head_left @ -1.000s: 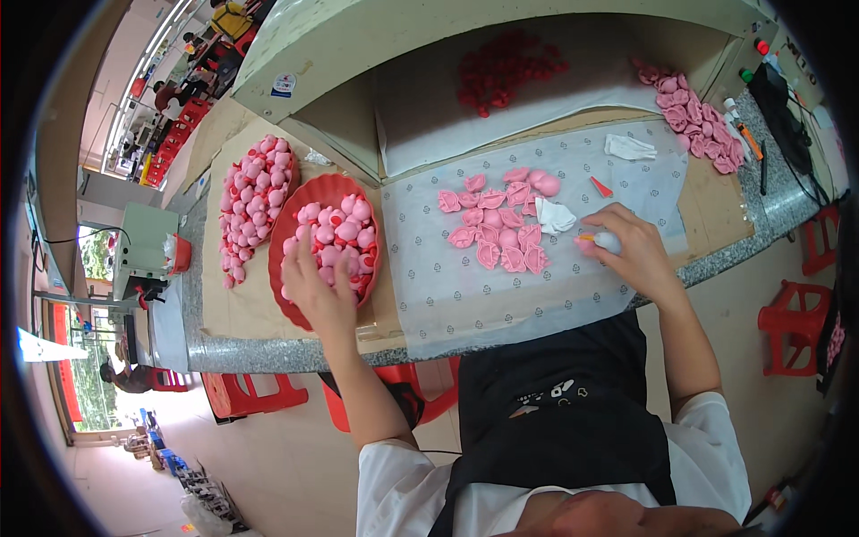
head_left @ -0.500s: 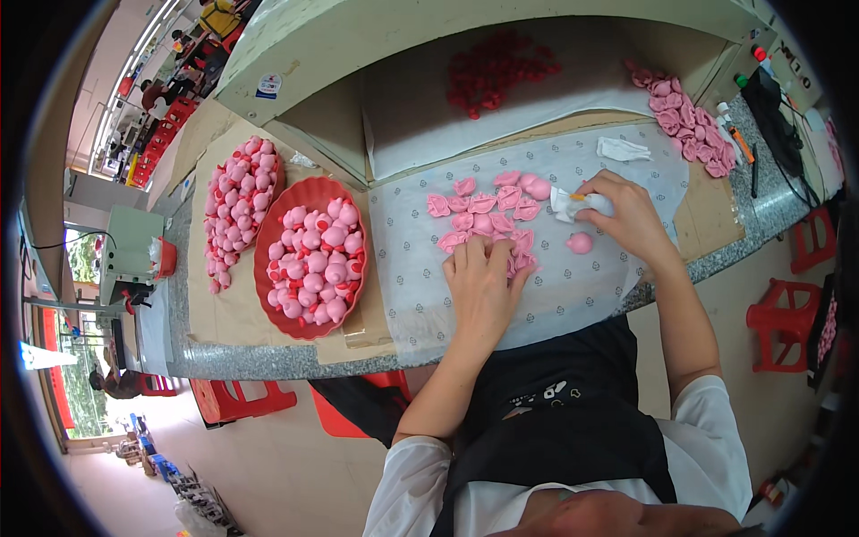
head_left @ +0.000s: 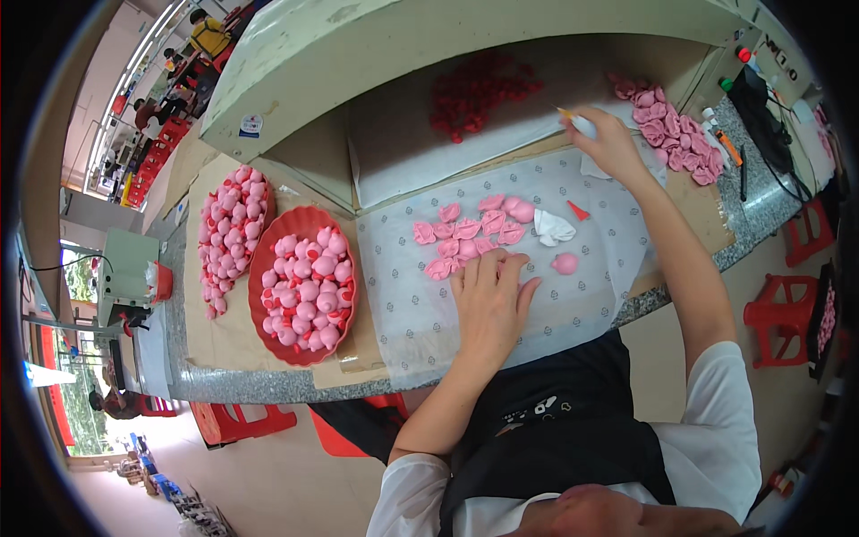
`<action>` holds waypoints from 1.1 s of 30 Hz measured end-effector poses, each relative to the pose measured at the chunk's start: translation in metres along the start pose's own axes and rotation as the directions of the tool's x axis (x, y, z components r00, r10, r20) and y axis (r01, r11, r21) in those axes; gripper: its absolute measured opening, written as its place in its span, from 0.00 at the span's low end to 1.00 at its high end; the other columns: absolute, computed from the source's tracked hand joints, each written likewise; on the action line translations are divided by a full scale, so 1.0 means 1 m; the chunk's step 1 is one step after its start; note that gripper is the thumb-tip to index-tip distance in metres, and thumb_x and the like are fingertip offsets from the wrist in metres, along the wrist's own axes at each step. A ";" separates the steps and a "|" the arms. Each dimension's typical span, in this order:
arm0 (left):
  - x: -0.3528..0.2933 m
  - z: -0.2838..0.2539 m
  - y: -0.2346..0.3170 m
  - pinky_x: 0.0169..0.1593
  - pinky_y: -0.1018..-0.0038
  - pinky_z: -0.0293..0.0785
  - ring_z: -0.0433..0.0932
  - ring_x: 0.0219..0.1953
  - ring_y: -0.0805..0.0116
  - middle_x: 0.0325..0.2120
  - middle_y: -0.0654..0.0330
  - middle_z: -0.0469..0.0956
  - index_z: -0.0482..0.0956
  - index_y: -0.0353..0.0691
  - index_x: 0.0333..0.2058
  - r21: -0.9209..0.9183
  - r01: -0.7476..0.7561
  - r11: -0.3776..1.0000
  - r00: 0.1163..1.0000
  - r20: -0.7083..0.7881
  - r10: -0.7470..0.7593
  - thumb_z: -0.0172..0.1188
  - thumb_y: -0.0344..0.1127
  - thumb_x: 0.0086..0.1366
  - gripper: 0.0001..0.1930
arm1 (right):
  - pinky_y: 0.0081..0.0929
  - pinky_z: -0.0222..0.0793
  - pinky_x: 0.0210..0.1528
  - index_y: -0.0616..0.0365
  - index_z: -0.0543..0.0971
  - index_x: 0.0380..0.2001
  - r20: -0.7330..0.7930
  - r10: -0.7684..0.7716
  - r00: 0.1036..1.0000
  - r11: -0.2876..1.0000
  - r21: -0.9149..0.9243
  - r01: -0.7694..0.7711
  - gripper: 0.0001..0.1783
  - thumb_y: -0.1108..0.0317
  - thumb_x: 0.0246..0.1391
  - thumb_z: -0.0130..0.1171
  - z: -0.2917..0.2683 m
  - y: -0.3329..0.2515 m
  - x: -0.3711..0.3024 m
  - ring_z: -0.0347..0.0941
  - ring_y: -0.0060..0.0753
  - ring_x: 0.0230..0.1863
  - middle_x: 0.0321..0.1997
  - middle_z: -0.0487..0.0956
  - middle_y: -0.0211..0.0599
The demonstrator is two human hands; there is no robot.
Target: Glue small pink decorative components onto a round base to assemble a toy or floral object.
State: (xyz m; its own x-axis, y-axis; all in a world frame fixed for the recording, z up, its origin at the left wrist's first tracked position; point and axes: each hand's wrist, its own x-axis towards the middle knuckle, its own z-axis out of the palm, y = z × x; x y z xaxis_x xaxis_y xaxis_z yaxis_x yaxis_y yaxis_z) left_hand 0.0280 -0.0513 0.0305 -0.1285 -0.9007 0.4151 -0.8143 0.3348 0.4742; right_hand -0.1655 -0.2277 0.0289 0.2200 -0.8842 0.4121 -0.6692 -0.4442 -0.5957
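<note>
Left hand (head_left: 488, 304): fingers bent and close together, thumb set apart; the tips are down at the near edge of the flowers (head_left: 466, 229). Whether they pinch one, I cannot tell.
Right hand (head_left: 617, 148): thumb and fingers closed round the bottle (head_left: 584, 128), its yellow tip pointing left and far, in front of the cabinet (head_left: 295, 121) opening.
Just changed: half a second ago the right hand was nearer, by the cloth (head_left: 553, 229); now it is on the far side and the cone (head_left: 578, 211) shows. The left hand, over the bowl (head_left: 259, 304) a second ago, stays at the flowers.
Meaning: the bottle seems out of use on the flowers at this instant, with only the left hand busy there.
Flowers: middle of the sheet (head_left: 412, 345), pink, roughly a dozen showing; the left hand hides any others.
Ball (head_left: 565, 263): one apart, pink, right of the left hand, near side of the cloth.
Singles: one bottle, one cone right of the crumpled cloth, one bowl on the left.
Bowl pieces (head_left: 306, 291): pink with red, dozens, too heaped to count.
Piles: three, none countable: pink-and-red pile (head_left: 234, 228) far left, red pile (head_left: 479, 97) inside the cabinet, pink pile (head_left: 676, 134) far right.
Stools (head_left: 783, 313): red, two on the right.
</note>
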 end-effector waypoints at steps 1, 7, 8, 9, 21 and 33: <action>0.003 0.000 0.000 0.39 0.72 0.53 0.65 0.34 0.65 0.28 0.62 0.67 0.72 0.42 0.31 -0.009 0.011 1.000 1.000 -0.019 -0.011 0.60 0.33 0.43 0.14 | 0.34 0.64 0.36 0.54 0.73 0.32 -0.054 0.037 0.998 0.992 -0.118 -0.043 0.12 0.66 0.39 0.53 0.010 0.014 0.017 0.69 0.45 0.34 0.31 0.74 0.40; 0.007 0.011 0.005 0.34 0.72 0.55 0.66 0.31 0.66 0.26 0.61 0.68 0.72 0.41 0.31 -0.007 -0.072 0.997 0.997 0.038 0.072 0.59 0.33 0.44 0.12 | 0.35 0.65 0.40 0.47 0.70 0.41 -0.156 -0.047 0.987 0.955 -0.297 -0.001 0.23 0.72 0.35 0.53 0.055 0.034 0.075 0.68 0.46 0.37 0.40 0.71 0.43; 0.008 0.016 0.010 0.34 0.72 0.55 0.66 0.31 0.66 0.26 0.61 0.68 0.72 0.41 0.31 -0.011 -0.082 0.997 0.996 0.047 0.082 0.59 0.33 0.44 0.12 | 0.35 0.65 0.40 0.47 0.70 0.41 -0.164 -0.036 0.986 0.954 -0.299 -0.014 0.23 0.72 0.35 0.53 0.062 0.046 0.081 0.68 0.46 0.37 0.40 0.71 0.43; 0.009 0.022 0.017 0.34 0.73 0.56 0.66 0.31 0.66 0.26 0.61 0.67 0.72 0.40 0.31 0.002 -0.071 0.997 0.994 0.089 0.071 0.59 0.34 0.44 0.13 | 0.35 0.65 0.39 0.47 0.69 0.42 -0.154 -0.090 0.984 0.926 -0.376 0.025 0.24 0.73 0.35 0.53 0.067 0.058 0.085 0.68 0.46 0.37 0.40 0.70 0.43; 0.012 0.037 0.016 0.29 0.77 0.68 0.70 0.25 0.68 0.27 0.58 0.66 0.68 0.37 0.35 -0.348 0.164 0.923 0.969 0.233 -0.085 0.58 0.28 0.45 0.15 | 0.15 0.61 0.29 0.62 0.72 0.35 0.111 0.168 0.980 0.698 0.689 -0.198 0.16 0.73 0.36 0.56 -0.029 -0.056 -0.054 0.64 0.18 0.26 0.25 0.69 0.28; -0.034 0.022 0.012 0.45 0.75 0.61 0.67 0.42 0.67 0.41 0.56 0.65 0.69 0.34 0.34 -0.714 0.079 0.696 0.976 -0.085 -0.198 0.55 0.17 0.45 0.14 | 0.17 0.66 0.29 0.65 0.68 0.36 0.355 0.405 0.843 -0.010 0.923 -0.384 0.16 0.76 0.40 0.55 0.006 -0.112 -0.163 0.67 0.21 0.26 0.27 0.71 0.33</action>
State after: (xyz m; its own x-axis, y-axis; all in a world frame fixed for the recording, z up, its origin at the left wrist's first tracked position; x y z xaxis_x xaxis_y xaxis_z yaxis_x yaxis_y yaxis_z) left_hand 0.0105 -0.0228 0.0047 0.0843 -0.9222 0.3774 -0.1728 0.3595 0.9170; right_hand -0.1221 -0.0344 0.0243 0.1661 -0.9763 -0.1384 0.5774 0.2101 -0.7889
